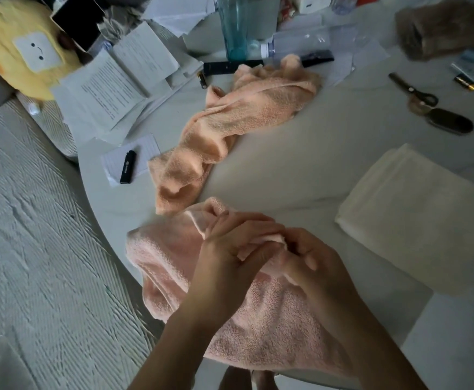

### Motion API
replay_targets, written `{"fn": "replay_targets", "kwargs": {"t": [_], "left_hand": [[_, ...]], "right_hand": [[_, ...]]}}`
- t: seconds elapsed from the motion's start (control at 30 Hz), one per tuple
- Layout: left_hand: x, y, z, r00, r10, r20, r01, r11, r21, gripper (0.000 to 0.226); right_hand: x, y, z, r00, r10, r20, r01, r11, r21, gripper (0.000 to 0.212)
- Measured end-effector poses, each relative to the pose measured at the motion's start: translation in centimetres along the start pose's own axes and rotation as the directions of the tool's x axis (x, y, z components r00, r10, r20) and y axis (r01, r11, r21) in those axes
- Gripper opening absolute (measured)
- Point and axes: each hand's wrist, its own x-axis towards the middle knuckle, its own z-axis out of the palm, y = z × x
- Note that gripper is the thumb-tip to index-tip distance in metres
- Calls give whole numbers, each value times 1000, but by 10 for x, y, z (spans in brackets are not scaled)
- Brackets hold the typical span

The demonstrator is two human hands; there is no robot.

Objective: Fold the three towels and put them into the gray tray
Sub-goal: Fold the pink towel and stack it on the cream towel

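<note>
Left hand (230, 246) and right hand (311, 257) both pinch edge of pink towel (159, 257), bunched beneath them at table (272, 170) edge.

Bare table (280, 153) between peach towel (238, 114) and white towel (416, 209); clutter beyond.

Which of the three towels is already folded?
The cream towel on the right, lying flat in a neat rectangle. The peach towel lies crumpled beyond, and the pink towel is bunched under both hands.
</note>
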Motion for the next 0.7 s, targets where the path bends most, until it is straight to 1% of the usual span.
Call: {"fn": "replay_targets", "kwargs": {"t": [0.03,0.1,0.13,0.17,0.2,0.23,0.27,0.3,0.33,0.37,0.4,0.43,0.5,0.57,0.6,0.63,0.7], "left_hand": [[2,1,0,1000,-6,9,6,999,38,26],[5,0,-5,1000,-7,-9,8,994,108,34],[7,-4,-11,999,-21,-50,27,990,135,36],[8,-11,-20,991,-64,-119,83,983,161,37],[7,-22,-30,968,-141,-209,179,967,179,39],[5,-35,-42,923,-239,-301,302,936,181,43],[2,-49,-55,858,-350,-376,432,887,161,49],[-3,-63,-66,782,-464,-417,553,825,119,57],[-8,-78,-76,705,-571,-421,649,758,59,63],[-11,-92,-82,636,-666,-389,718,696,-17,66],[-13,-103,-86,582,-744,-328,763,639,-98,68],[-13,-111,-87,548,-798,-250,788,593,-167,71],[-13,-120,-85,531,-837,-133,790,546,-278,78],[-12,-124,-86,540,-835,-108,744,533,-402,70],[-11,-125,-89,547,-832,-93,724,525,-447,62],[-11,-128,-93,563,-824,-67,707,522,-477,57],[-12,-132,-97,615,-788,-13,686,544,-484,51]], "right_hand": [[0,0,1,1000,-4,-15,4,1000,20,32],[-1,-1,0,996,-7,-85,14,996,93,26],[0,-3,-3,990,-11,-141,25,994,104,20],[1,-5,-7,979,-26,-203,44,995,84,15],[4,-8,-12,962,-51,-267,66,997,45,14],[8,-12,-20,940,-79,-333,86,996,8,15],[14,-17,-28,909,-96,-406,100,995,-10,16],[22,-22,-37,873,-105,-476,112,994,-13,17],[33,-26,-45,837,-119,-534,122,992,-30,18],[46,-30,-52,807,-141,-574,121,990,-72,18],[60,-32,-57,788,-163,-594,105,986,-131,16],[76,-32,-61,781,-177,-598,79,979,-186,14],[103,-26,-63,797,-177,-577,0,956,-293,12],[119,-12,-60,843,-109,-527,-127,911,-393,15],[121,-3,-55,868,-54,-494,-194,878,-438,20],[119,5,-50,890,-16,-455,-234,841,-487,32],[112,22,-40,918,-21,-395,-241,762,-601,54]]}}
